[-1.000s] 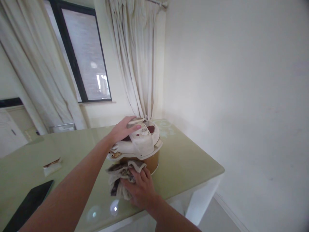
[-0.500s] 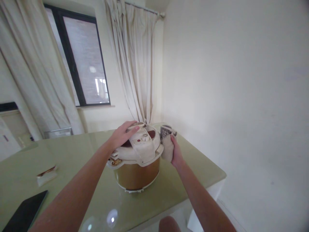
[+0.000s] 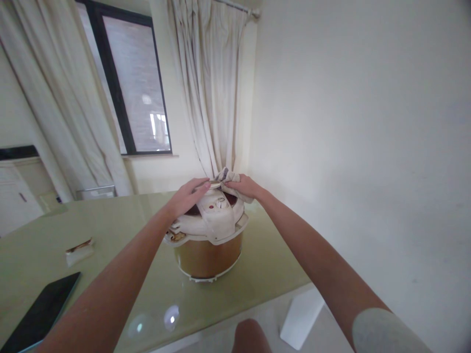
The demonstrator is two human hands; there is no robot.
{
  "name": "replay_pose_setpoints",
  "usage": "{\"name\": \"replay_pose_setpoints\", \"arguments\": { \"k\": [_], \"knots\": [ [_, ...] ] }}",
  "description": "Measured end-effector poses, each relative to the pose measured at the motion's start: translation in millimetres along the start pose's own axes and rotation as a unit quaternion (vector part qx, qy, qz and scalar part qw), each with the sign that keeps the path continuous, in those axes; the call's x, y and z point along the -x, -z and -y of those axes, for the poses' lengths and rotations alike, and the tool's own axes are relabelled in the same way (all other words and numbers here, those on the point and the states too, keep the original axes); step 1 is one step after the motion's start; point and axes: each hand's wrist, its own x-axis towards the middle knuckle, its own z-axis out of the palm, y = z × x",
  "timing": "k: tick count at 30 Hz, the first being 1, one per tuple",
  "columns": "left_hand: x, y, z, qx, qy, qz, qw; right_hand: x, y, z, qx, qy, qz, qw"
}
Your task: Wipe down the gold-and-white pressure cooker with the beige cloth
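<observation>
Both arms stretch out over the green desk (image 3: pixel 279 255), where the cooker (image 3: pixel 208 235) sits right under my hands. Left hand (image 3: pixel 186 196) lies flat and open on its white lid (image 3: pixel 215 218), near side. Right hand (image 3: pixel 246 186) grips a bunched rag (image 3: pixel 227 175) against the lid's far edge. Way off left of my left hand: dark tablet (image 3: pixel 40 314), small folded cloth (image 3: pixel 78 250).

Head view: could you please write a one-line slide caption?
Left hand steadies a white-lidded golden pressure cooker; right hand presses a crumpled cloth against its lid.
</observation>
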Motion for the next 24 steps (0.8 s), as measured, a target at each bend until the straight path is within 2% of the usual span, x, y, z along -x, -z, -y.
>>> {"name": "replay_pose_setpoints", "arguments": {
  "k": [3,5,8,11,14,17,22,24],
  "knots": [
    [1,0.2,-3,-0.011,0.004,-0.007,1.0,16,3,5,0.13,0.038,0.0,0.991],
    [1,0.3,-5,-0.02,0.001,-0.007,1.0,28,5,8,0.174,0.07,-0.014,0.982],
    [1,0.4,-6,-0.026,-0.005,-0.007,1.0,50,14,12,0.164,0.101,-0.025,0.981],
    [1,1.0,-5,-0.019,-0.002,-0.006,1.0,71,27,15,0.117,0.126,0.009,0.985],
    [1,1.9,-4,-0.008,0.003,-0.001,1.0,78,33,16,0.1,0.126,0.035,0.986],
    [0,2.6,-4,0.0,0.003,0.001,1.0,61,29,14,0.115,0.088,0.021,0.989],
    [-1,2.7,0,0.004,-0.003,0.008,1.0,5,11,0,0.125,0.014,-0.027,0.992],
    [-2,2.2,2,0.006,-0.007,0.007,1.0,-15,3,-6,0.106,0.009,-0.033,0.994]
  ]
}}
